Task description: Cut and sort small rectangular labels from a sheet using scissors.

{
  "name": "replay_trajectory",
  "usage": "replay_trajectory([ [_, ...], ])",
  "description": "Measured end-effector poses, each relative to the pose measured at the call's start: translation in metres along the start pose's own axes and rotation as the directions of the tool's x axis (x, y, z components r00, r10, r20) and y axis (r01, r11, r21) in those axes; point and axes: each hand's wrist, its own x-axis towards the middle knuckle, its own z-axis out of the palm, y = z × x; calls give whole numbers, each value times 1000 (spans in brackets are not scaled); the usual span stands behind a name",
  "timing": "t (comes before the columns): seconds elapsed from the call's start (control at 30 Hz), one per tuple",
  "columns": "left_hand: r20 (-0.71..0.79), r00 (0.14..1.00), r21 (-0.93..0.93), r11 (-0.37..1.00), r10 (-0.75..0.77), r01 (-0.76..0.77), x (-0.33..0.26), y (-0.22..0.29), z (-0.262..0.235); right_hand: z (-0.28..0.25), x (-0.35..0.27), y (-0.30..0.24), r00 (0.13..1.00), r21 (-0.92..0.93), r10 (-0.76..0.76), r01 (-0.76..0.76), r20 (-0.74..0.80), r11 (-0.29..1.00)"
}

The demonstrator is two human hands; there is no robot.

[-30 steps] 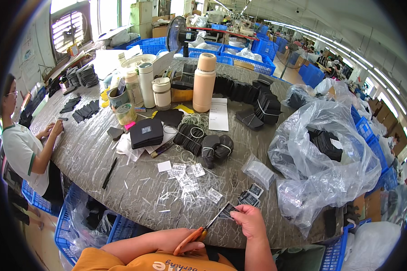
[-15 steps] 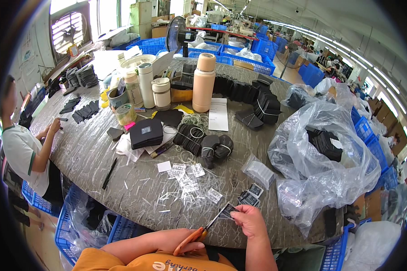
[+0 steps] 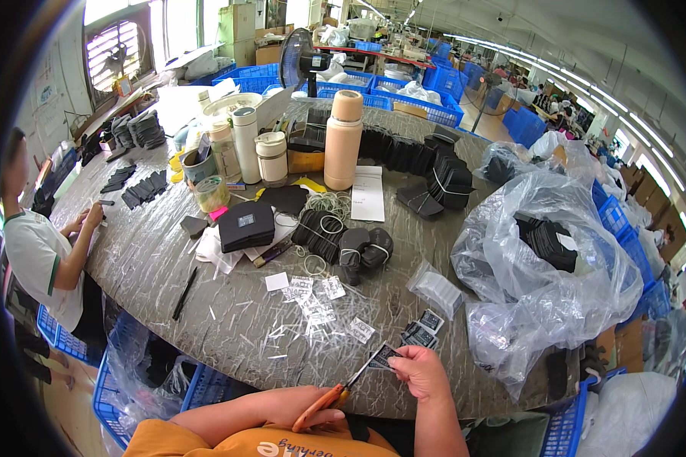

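Observation:
My left hand is closed around the handles of orange-handled scissors. Their blades point up and to the right, at the edge of a small black printed label. My right hand pinches that label by its right end, between thumb and fingers. Just beyond this hand lie several more black labels on the table. To their left is a scatter of white paper strips and cut printed scraps. Whether the blades are open around the label edge is too small to make out.
A clear plastic bag with black pieces inside covers the right side of the table. Tied black stacks, a peach bottle and a fan stand farther back. Another person works at the left edge.

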Motion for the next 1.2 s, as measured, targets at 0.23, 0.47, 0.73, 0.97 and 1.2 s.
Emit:
replay_trajectory([
  [0.23,13,999,7,1000,30,-30,0,2,-1,-2,2,-1,1000,-10,26,-26,11,1000],
  [0.47,-11,1000,-13,1000,15,-15,1,-1,1,-4,3,-1,998,18,56,-56,35,998],
  [0.73,-21,999,-49,998,29,-30,2,-7,2,-3,4,0,997,33,63,-64,40,997],
  [0.97,-65,997,-41,998,44,-46,0,-6,4,-3,5,-3,996,35,79,-80,36,996],
  [1.2,-84,995,-250,968,-53,30,-3,5,6,-3,5,-3,997,37,74,-76,36,996],
])
